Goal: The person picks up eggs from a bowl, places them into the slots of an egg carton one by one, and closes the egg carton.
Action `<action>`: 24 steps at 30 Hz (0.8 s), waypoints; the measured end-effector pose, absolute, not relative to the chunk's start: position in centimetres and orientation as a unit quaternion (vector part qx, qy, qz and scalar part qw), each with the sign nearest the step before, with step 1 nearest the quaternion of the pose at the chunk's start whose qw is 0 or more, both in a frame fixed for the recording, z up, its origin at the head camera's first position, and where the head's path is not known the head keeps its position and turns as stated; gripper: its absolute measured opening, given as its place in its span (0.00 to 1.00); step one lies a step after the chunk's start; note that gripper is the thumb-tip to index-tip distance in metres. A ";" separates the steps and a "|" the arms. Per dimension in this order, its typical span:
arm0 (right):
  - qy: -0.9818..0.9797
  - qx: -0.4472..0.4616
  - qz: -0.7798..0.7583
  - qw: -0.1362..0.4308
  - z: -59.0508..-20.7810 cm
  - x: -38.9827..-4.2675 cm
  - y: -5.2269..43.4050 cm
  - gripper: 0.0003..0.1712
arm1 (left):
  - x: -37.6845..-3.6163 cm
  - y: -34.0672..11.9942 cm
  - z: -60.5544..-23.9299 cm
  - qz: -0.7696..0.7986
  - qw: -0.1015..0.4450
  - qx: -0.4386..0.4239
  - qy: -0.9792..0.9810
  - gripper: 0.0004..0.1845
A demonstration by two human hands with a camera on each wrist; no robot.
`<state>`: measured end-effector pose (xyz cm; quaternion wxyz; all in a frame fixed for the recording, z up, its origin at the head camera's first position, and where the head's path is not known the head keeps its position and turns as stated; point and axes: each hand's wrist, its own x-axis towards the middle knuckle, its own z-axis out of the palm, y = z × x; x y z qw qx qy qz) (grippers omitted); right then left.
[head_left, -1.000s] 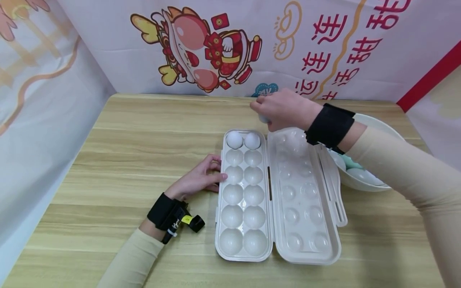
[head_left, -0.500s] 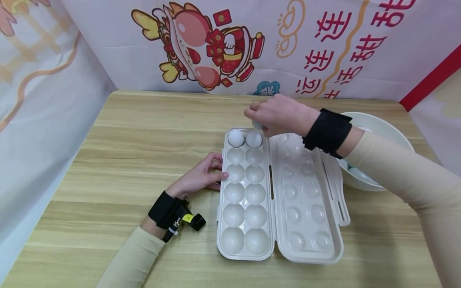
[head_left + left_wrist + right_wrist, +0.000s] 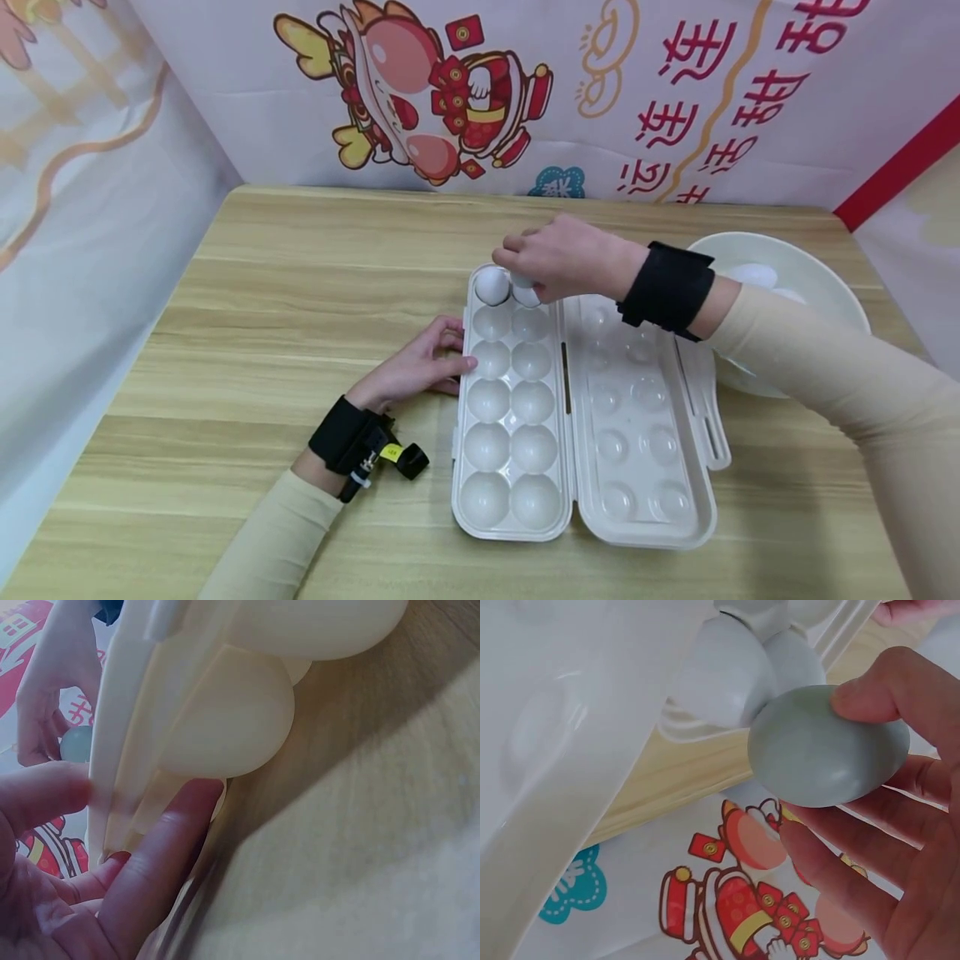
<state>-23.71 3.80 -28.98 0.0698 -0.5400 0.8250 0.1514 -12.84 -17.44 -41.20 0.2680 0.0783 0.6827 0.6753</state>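
My right hand [image 3: 573, 258] pinches a pale green egg [image 3: 829, 746] between thumb and fingers. It is over the far end of a white plastic egg box [image 3: 512, 425], which lies open. Two white eggs fill the far row: the left one [image 3: 492, 285] shows whole, the right one [image 3: 528, 297] is partly hidden by my right hand. The cups nearer me hold nothing. At the box's left side, my left hand [image 3: 416, 362] grips the edge, thumb on the rim. From the left wrist, its fingers reach under beside the rounded cups [image 3: 232, 720].
The box's dimpled lid [image 3: 628, 417] lies folded out to the right, its handle [image 3: 705, 400] along the outer side. Behind my right forearm stands a cream bowl [image 3: 851, 304] with several eggs [image 3: 753, 275]. A printed cloth [image 3: 225, 92] hangs behind the wooden table [image 3: 300, 275].
My right hand has come down and left with the green egg, from behind the box to just over its far row. My left hand keeps its grip on the edge.
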 end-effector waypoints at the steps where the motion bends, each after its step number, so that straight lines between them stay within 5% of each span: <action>1: 0.824 -0.541 0.152 0.069 -29.0 -23.6 3.7 0.30 | -12.9 -17.5 -41.2 0.676 0.268 0.078 0.682 0.25; 24: 0.802 -0.571 0.141 0.104 -30.7 -22.6 1.8 0.28 | -13.1 -17.5 -41.3 0.677 0.272 0.078 0.680 0.25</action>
